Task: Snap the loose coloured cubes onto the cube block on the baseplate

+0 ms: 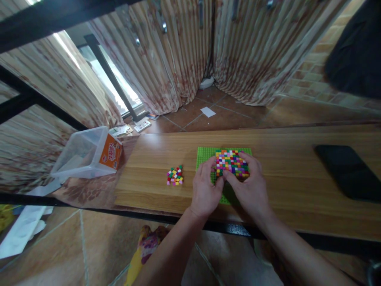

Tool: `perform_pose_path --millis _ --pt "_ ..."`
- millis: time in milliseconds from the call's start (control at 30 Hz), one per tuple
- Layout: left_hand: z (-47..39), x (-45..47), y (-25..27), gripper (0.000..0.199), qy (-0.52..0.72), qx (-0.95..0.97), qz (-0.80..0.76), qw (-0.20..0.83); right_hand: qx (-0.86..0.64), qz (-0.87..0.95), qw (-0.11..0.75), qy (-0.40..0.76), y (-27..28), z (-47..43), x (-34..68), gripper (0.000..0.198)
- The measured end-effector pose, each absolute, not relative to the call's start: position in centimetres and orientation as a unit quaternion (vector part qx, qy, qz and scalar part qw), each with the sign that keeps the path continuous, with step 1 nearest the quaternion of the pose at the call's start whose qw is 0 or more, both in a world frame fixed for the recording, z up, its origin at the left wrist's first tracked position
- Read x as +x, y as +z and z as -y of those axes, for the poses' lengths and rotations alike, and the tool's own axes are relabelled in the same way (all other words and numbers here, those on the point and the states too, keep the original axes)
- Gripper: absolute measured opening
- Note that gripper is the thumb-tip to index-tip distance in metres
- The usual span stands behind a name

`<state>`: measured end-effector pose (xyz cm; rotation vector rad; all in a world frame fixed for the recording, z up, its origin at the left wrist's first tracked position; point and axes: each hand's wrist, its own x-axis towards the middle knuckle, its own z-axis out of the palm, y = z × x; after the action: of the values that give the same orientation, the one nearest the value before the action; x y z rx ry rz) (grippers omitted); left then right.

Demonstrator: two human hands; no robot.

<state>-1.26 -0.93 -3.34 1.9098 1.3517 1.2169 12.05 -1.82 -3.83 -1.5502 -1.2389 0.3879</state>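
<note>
A multicoloured block of small toy bricks (230, 162) is over the green studded baseplate (205, 154) on the wooden table. My left hand (206, 186) is closed at the block's left edge, thumb and fingertips against it. Around the block's right side curls my right hand (252, 186), its thumb on the near edge and its fingers along the far right corner. Whether the block is lifted off the baseplate or resting on it, I cannot tell. To the left lies a small heap of loose bricks (175, 176) in mixed colours.
A clear plastic bin (80, 153) with an orange label stands past the table's left end. A dark phone-like slab (349, 171) lies on the wooden table (291, 167) at the right. Black frame bars cross the upper left. Curtains (178, 59) hang behind.
</note>
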Motion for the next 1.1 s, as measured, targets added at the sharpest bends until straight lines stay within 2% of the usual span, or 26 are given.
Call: perform_pose_path --millis 267,400,567,800,967,1100 --pt "1.0 -1.5 -2.9 0.052 0.426 0.711 -0.491 0.269 -0.661 0.533 0.501 0.167 -4.0 1.9 12.6 0.059" --pt "0.1 -3.9 -2.4 0.052 0.383 0.738 -0.506 0.229 -0.671 0.525 0.490 0.183 -3.8 2.2 12.9 0.061" --pt "-2.1 -8.5 -1.7 0.034 0.278 0.698 -0.649 0.121 -0.678 0.512 0.493 0.187 -3.6 2.3 13.2 0.057" --pt "-2.5 -10.0 -1.4 0.014 0.145 0.683 -0.711 0.081 -0.682 0.515 0.488 0.178 -3.6 2.1 13.4 0.052" --pt "-2.5 -9.6 -1.4 0.013 0.140 0.684 -0.712 0.076 -0.679 0.511 0.495 0.181 -3.5 2.0 13.5 0.048" --pt "-2.7 -9.3 -1.5 0.008 0.188 0.705 -0.679 0.084 -0.676 0.502 0.504 0.194 -3.7 1.7 13.8 0.048"
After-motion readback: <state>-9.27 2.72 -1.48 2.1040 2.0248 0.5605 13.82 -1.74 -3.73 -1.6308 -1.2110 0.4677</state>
